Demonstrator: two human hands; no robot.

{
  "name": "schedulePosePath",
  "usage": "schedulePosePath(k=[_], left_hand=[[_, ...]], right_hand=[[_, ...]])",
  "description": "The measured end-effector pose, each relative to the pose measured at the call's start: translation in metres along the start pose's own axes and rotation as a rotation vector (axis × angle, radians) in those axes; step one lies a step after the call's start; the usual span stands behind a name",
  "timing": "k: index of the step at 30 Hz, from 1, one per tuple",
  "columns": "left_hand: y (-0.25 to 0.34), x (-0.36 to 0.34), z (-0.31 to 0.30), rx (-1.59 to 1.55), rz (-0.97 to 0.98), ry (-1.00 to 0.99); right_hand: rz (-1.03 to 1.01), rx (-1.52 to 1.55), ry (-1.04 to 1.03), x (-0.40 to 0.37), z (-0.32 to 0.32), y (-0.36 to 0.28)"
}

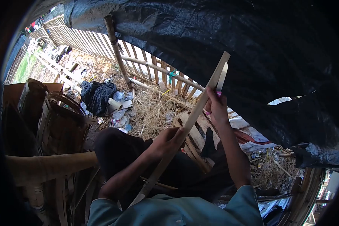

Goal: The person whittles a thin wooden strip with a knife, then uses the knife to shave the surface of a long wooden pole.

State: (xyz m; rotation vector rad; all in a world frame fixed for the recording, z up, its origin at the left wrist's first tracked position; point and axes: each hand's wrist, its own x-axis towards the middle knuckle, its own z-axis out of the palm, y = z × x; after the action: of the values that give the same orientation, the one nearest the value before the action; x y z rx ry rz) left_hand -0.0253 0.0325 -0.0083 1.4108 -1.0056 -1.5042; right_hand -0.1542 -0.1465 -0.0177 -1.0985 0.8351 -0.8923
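A long flat bamboo strip [195, 114] runs diagonally from my lap up to the right. My left hand [167, 141] is closed around its lower middle part. Nearer the upper end, my right hand [217, 104] is closed on a knife with a pink handle, its fingers against the strip. The knife's pale blade [222, 76] points upward beside the strip's top end. Part of the handle is hidden by my right fingers.
Woven bamboo baskets [60, 124] stand at the left above a thick bamboo pole [52, 165]. A black tarp [184, 34] hangs overhead and at the right. Beyond are a bamboo fence [83, 41], a dark bag [98, 98] and straw [150, 109] on the ground.
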Motion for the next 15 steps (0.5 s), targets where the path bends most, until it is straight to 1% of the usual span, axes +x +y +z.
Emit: schedulePosePath(k=[2, 3, 5, 6, 7, 8, 11, 14, 15], left_hand=[[-0.004, -0.002, 0.003, -0.022, 0.025, -0.046], [-0.007, -0.002, 0.003, 0.009, 0.031, -0.088], [-0.007, -0.006, 0.014, -0.048, -0.023, -0.029], [-0.007, -0.008, 0.018, -0.075, -0.053, 0.002], [-0.01, -0.007, 0.02, -0.064, -0.031, 0.047], [-0.009, -0.008, 0.018, -0.094, -0.051, 0.044], [0.002, -0.008, 0.01, -0.171, -0.081, 0.056], [0.009, -0.006, 0.005, -0.208, -0.076, 0.11], [0.011, -0.005, 0.003, -0.209, -0.081, 0.128]], right_hand=[[-0.012, 0.082, -0.031, 0.01, -0.013, -0.007], [-0.018, 0.007, 0.001, 0.01, -0.014, -0.008], [-0.028, -0.144, 0.058, 0.01, -0.011, -0.008], [-0.027, -0.173, 0.065, 0.01, -0.01, -0.007], [-0.025, -0.202, 0.074, 0.01, -0.008, -0.007], [-0.021, -0.231, 0.083, 0.009, -0.007, -0.005], [-0.23, -0.408, -0.025, 0.008, -0.019, 0.011], [-0.379, -0.772, -0.168, -0.013, -0.013, 0.012], [-0.356, -0.904, -0.22, -0.027, -0.002, -0.001]])
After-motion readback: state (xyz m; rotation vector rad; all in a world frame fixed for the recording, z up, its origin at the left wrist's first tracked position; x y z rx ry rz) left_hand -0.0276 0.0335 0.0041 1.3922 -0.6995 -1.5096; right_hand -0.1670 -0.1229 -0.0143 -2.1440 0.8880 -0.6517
